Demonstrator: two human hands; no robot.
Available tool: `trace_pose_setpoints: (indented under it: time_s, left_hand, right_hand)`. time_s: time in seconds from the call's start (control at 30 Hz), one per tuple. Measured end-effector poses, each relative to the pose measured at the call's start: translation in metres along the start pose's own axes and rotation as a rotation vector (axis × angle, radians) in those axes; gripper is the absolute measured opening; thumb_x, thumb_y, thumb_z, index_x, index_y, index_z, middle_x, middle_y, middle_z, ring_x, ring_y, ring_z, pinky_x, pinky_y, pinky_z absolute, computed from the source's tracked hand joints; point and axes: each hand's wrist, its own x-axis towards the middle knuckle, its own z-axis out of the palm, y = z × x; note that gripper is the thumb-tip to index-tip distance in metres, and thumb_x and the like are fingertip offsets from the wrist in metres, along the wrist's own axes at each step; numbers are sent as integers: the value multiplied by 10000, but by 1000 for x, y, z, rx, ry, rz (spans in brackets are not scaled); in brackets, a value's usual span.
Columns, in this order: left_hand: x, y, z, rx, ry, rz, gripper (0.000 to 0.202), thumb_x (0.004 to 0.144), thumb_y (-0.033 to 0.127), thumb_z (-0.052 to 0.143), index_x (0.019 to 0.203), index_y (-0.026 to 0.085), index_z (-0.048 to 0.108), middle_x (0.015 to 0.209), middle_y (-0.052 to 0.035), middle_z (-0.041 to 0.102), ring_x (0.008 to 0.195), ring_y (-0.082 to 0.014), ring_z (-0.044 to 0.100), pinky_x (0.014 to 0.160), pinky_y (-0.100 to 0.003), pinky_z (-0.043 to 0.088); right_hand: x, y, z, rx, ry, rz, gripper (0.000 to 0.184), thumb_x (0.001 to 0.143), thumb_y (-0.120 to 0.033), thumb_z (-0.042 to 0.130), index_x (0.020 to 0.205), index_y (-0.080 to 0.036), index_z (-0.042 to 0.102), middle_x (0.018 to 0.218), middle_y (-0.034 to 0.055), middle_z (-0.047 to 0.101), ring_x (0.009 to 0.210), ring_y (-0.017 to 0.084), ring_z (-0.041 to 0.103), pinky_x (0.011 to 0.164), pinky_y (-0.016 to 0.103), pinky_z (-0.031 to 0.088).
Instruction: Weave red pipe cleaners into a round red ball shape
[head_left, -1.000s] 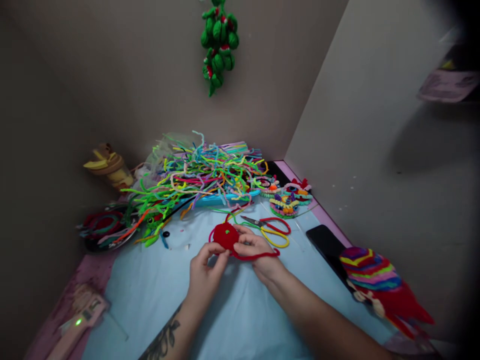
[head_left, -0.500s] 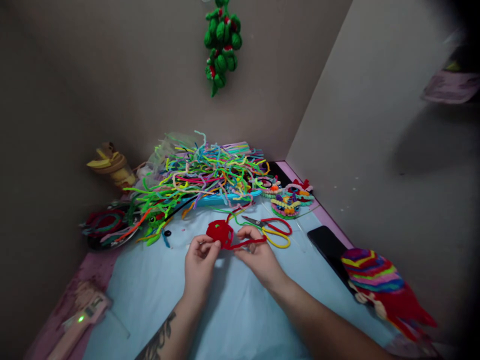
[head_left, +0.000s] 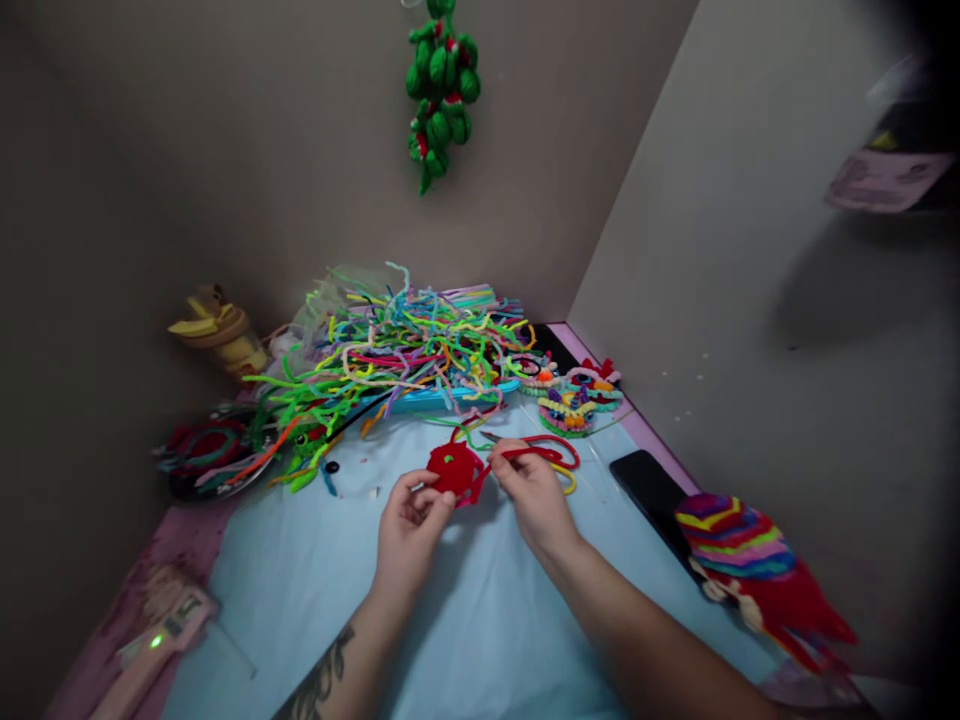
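A round red fuzzy disc (head_left: pixel 451 470) with a small green spot is pinched at its lower left edge by my left hand (head_left: pixel 414 510). From the disc's right side a red pipe cleaner (head_left: pixel 486 478) runs to my right hand (head_left: pixel 529 480), whose thumb and fingertips are closed on it. A pink strip shows along the disc's right edge. Behind my right hand lie scissors (head_left: pixel 568 482) with one red and one yellow handle loop, partly hidden by the hand. Loose green and red strands lie just beyond the disc.
A heap of colourful pipe cleaners (head_left: pixel 420 340) fills a blue tray (head_left: pixel 427 402) at the back. Small coiled figures (head_left: pixel 568 412), a black phone (head_left: pixel 649 490) and a striped fuzzy piece (head_left: pixel 739 540) lie right. A glue gun (head_left: pixel 161 635) with a green light lies front left.
My right hand has moved up and slightly right, drawing the red pipe cleaner with it and covering more of the scissors. My left hand and the disc have shifted slightly right.
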Motion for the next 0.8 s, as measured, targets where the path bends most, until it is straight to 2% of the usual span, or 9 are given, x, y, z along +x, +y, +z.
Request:
trace_pose_setpoints:
  time_s: [0.1, 0.17, 0.3, 0.47, 0.63, 0.7, 0.8]
  left_hand:
    - [3, 1, -3, -19, 20, 12, 367, 683, 331, 723, 941, 201, 498, 635, 27, 669, 635, -111, 623, 653, -214, 436]
    - [4, 2, -4, -19, 6, 17, 368, 686, 335, 722, 948, 204, 499, 636, 33, 664, 630, -104, 614, 647, -204, 433]
    - [1, 5, -1, 35, -18, 13, 356, 686, 348, 716, 943, 203, 515, 633, 39, 641, 633, -110, 612, 640, -208, 441]
    - [-1, 4, 3, -4, 2, 9, 367, 656, 327, 737, 894, 212, 483, 813, -11, 699, 743, -142, 653, 697, -246, 479]
    - [3, -2, -2, -37, -8, -26, 358, 672, 319, 733, 885, 216, 465, 737, 0, 707, 672, -131, 656, 666, -233, 474]
    - [4, -3, -3, -40, -23, -43, 357, 674, 326, 732, 884, 216, 466, 717, 2, 705, 656, -130, 656, 655, -229, 471]
    - [4, -1, -3, -48, -47, -72, 367, 666, 336, 739, 878, 214, 464, 696, 7, 703, 632, -122, 650, 631, -217, 462]
  right_hand:
    - [-7, -1, 2, -40, -112, 5, 250, 695, -413, 700, 839, -211, 667, 981, 69, 616, 970, 229, 560, 745, 311, 461]
    - [-10, -1, 4, -81, -169, 15, 224, 695, -388, 706, 835, -215, 680, 1033, 80, 607, 1041, 248, 542, 790, 338, 457]
    - [-13, 0, 8, -110, -180, 19, 140, 735, -341, 664, 714, -204, 654, 1118, 82, 577, 1105, 255, 507, 899, 391, 414]
    - [-17, -4, 15, -172, -175, -6, 223, 712, -283, 668, 554, -192, 539, 1177, 68, 536, 1129, 238, 481, 950, 369, 379]
    - [-20, -1, 16, -127, -126, 18, 109, 694, -280, 679, 662, -200, 613, 1165, 77, 559, 1047, 239, 527, 877, 367, 432]
    - [-18, 1, 14, -64, -108, 48, 115, 696, -299, 677, 737, -200, 634, 1189, 79, 548, 962, 219, 560, 800, 343, 464]
    - [-14, 0, 10, 17, -96, 77, 139, 695, -316, 679, 727, -193, 622, 1198, 74, 539, 890, 192, 575, 707, 299, 476]
